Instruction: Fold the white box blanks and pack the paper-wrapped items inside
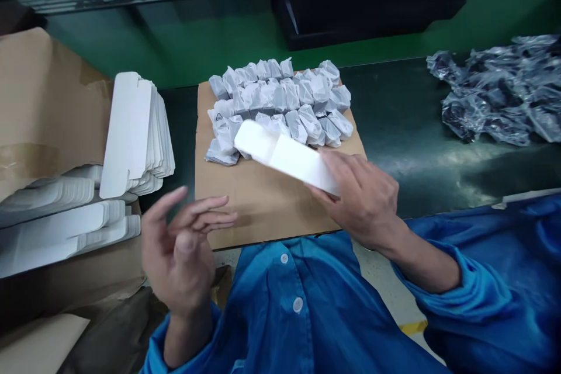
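Observation:
A slim white carton [291, 155] is tilted above the cardboard sheet, with a flap sticking out at its upper left end. My right hand [362, 196] grips its lower right end. To the left, my left hand [184, 251] hovers with its fingers spread and nothing in them. Behind the carton, several small items in whitish plastic bags [276, 93] lie in rows on the cardboard sheet [263, 204]. A stack of flat white cartons [131, 134] stands left of the sheet, beyond my left hand.
At the left, a large cardboard box [48, 99] holds more flat white cartons [65, 228]. Crumpled clear plastic bags with dark contents [499, 90] lie at the right of the dark green bench [407, 128]. A black object [385, 0] stands at the back.

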The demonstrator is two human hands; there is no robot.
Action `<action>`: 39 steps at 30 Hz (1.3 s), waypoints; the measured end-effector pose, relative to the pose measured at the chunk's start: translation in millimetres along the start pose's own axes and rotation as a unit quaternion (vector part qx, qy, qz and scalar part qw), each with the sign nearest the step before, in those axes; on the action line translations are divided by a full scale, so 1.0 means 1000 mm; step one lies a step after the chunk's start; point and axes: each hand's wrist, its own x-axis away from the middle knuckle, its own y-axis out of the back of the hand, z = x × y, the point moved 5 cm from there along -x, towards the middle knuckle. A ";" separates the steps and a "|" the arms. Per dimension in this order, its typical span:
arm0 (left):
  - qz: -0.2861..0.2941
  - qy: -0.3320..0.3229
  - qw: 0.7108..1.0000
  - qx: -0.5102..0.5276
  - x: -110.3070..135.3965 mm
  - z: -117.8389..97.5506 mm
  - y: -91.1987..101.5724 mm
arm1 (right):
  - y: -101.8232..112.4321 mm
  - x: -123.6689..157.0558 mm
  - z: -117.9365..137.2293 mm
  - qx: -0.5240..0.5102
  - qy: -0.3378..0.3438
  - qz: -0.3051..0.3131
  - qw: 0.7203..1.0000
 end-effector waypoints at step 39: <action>0.121 -0.051 0.951 -0.281 0.009 0.016 -0.043 | -0.051 -0.035 0.020 -0.721 -0.236 0.213 0.616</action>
